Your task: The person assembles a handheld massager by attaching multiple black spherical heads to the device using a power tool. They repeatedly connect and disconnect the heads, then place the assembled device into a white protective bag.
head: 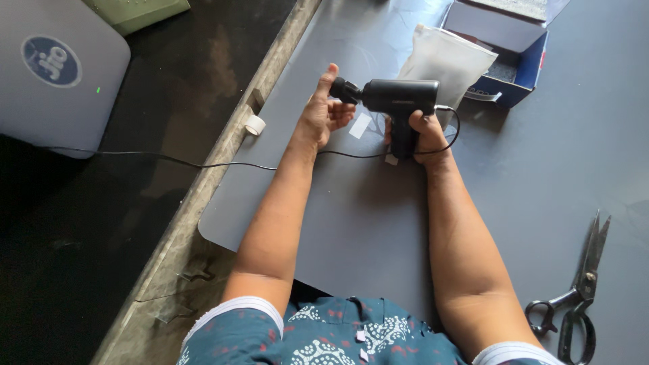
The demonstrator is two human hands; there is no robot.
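We steady the black massage gun (395, 101) over the counter (514, 189)
Right hand (422, 135) fingers clenched on its handle; left hand (324, 111) fingers pinching its head tip

Scissors (578, 297) lie on the mat (378, 223) at right; an open box (510, 51) sits behind what looks like a pouch (446, 61).
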